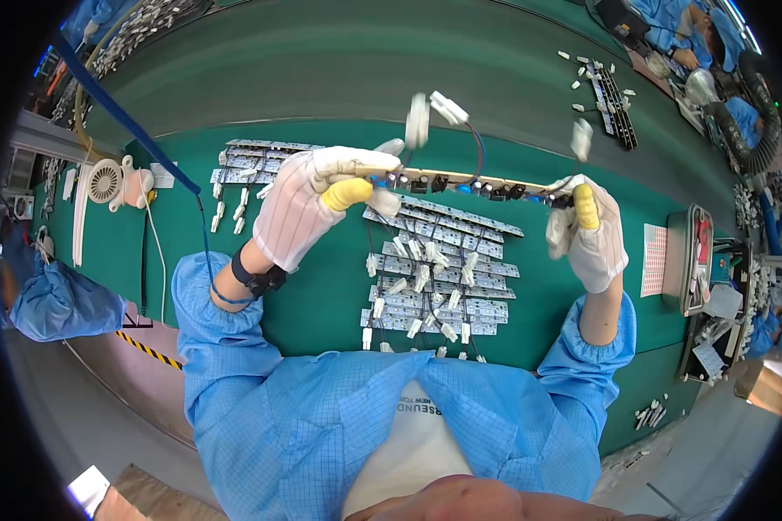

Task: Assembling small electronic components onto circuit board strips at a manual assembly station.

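A long, narrow circuit board point(443, 180) is raised above the green bench, edge-on, with dark components along its underside. My left hand point(308, 195), in a white striped glove with a yellow fingertip cover, is closed on its left end. The other end is pinched by my right hand point(593, 234), gloved the same way. Wires with white plug connectors point(448, 108) stick up beyond the board; some are blurred. Below it, several similar circuit boards point(443, 295) lie in a row, wires and white connectors draped over them. More boards point(256, 161) lie partly behind my left hand.
A dark green belt point(321, 82) runs along the far side, with a few boards point(613, 100) at its right. A small fan point(107, 183) stands left. A blue coiled cord point(126, 117) reaches my left wrist. At right is a metal tray point(692, 260). Other people work nearby.
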Demonstrator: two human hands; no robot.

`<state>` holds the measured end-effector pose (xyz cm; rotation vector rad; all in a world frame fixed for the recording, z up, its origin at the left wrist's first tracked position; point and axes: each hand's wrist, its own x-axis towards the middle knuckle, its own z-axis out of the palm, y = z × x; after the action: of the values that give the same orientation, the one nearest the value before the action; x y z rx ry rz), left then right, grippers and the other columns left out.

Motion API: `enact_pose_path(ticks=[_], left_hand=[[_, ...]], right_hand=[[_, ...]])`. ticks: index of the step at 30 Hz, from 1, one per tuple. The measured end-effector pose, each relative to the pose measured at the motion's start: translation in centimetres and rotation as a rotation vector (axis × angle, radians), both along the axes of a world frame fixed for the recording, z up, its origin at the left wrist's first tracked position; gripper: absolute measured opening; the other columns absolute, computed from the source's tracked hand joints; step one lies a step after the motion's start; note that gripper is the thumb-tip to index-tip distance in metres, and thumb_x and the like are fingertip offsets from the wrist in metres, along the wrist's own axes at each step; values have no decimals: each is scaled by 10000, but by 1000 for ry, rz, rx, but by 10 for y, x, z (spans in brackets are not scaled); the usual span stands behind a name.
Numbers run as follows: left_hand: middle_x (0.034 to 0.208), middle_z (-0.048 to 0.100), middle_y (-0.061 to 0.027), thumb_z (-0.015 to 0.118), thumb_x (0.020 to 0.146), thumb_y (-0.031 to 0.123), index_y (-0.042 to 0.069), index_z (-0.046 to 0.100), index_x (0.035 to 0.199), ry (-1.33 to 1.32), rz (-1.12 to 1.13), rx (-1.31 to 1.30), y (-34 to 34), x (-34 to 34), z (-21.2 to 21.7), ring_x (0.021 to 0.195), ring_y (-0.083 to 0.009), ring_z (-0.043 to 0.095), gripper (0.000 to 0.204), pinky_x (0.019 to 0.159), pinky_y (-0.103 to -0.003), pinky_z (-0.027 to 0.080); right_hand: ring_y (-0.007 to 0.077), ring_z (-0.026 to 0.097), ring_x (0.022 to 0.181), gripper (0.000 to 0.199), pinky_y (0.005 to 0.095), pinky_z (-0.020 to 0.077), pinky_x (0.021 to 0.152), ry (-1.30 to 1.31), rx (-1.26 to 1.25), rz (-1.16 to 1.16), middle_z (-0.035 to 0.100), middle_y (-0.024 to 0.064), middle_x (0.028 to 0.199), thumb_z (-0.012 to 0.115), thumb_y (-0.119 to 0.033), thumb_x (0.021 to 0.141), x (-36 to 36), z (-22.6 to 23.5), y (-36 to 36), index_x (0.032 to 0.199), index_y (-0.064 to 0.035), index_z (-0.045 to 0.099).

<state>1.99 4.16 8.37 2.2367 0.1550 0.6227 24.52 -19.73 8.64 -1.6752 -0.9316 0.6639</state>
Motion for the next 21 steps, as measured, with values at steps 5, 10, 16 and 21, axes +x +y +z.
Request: enact_pose_path(ticks=[5,10,16,21], left_hand=[[901,713,-43,562,908,208,70,641,1076,-3,79,86,7,9,-5,762,-217,663,231,716,-289,463],[881,703,-55,577,850,98,96,626,1130,121,161,286,15,12,-18,836,-219,632,285,782,-311,450],[803,687,-47,392,973,297,80,621,1139,105,125,89,9,6,-11,809,-232,596,357,794,-315,423],[697,681,-14,339,968,488,56,587,1131,179,64,46,16,2,-13,766,-203,604,524,774,-306,422]], right_hand=[[116,518,416,592,205,403,380,61,63,32,571,58,606,484,-583,884,-9,4,-6,949,2,541],[143,572,461,546,223,457,423,108,156,113,593,84,637,562,-543,865,-14,4,0,970,-8,530],[138,511,391,534,228,404,378,-117,141,87,577,83,581,299,-452,997,-4,-8,3,890,7,548],[129,487,392,504,220,387,389,409,29,-3,557,72,569,349,-453,986,-9,0,5,930,13,533]])
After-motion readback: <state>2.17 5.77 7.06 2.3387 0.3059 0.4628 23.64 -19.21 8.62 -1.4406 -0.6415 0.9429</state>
